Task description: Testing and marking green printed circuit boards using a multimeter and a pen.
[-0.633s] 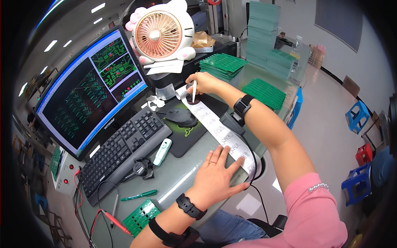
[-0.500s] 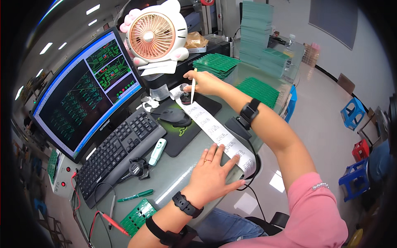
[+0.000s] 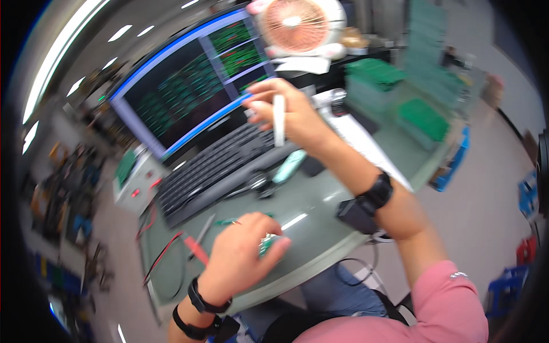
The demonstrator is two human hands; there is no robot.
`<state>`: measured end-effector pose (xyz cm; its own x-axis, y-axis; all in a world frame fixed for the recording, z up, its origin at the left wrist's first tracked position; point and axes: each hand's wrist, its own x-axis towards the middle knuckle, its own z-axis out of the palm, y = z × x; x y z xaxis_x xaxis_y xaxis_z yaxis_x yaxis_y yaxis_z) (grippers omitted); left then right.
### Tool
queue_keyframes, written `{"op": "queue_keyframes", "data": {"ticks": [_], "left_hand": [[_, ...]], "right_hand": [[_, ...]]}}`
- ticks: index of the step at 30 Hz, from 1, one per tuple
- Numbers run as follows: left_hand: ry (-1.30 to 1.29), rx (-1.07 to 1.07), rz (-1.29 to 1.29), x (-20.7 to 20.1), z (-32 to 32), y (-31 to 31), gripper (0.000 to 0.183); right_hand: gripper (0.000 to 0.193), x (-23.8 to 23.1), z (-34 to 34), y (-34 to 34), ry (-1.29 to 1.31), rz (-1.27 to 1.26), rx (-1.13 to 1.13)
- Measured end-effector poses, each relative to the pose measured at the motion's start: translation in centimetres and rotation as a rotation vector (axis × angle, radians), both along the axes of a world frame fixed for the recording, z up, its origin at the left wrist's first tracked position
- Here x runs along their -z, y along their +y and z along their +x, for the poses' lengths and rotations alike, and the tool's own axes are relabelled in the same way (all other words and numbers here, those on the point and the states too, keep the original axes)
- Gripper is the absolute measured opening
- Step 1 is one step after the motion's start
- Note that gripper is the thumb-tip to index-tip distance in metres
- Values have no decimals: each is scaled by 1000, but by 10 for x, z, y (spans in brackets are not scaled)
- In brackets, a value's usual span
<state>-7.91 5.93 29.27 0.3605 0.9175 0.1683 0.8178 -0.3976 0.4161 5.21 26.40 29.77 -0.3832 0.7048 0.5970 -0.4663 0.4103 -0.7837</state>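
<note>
My right hand (image 3: 286, 114) is raised in front of the monitor's lower edge and the keyboard (image 3: 229, 166). A slim white pen-shaped stick (image 3: 279, 121) stands nearly upright in its grip; blur hides its exact kind. Low at the desk's near side, my left hand (image 3: 243, 251) curls over a small green circuit board (image 3: 266, 244). Part of the board shows between thumb and forefinger, while the other fingertips are hidden. A green pen (image 3: 227, 221) lies just beyond that hand. The long printed paper strip (image 3: 372, 146) lies right of my right hand, with a dark round object (image 3: 338, 102) on its far end.
A monitor (image 3: 183, 86) with circuit layouts stands at the back, beside a white fan (image 3: 297, 23). Stacks of green boards (image 3: 423, 120) occupy the right side. A mint-coloured device (image 3: 290, 166) sits before the keyboard. A red probe (image 3: 196, 249) with cables lies left of my left hand.
My view has turned left. My right hand has left the round object on the paper and swung left, still with the white stick. My left hand has moved off the paper onto the green board.
</note>
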Motion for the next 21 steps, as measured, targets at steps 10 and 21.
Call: {"op": "queue_keyframes", "data": {"ticks": [10, 21], "left_hand": [[436, -913, -175, 50, -136, -45, 57], [302, -826, 67, 84, -165, -47, 30]], "right_hand": [[22, 64, -30, -6, -268, 63, -13], [16, 81, -51, -15, -177, 305, 165]]}}
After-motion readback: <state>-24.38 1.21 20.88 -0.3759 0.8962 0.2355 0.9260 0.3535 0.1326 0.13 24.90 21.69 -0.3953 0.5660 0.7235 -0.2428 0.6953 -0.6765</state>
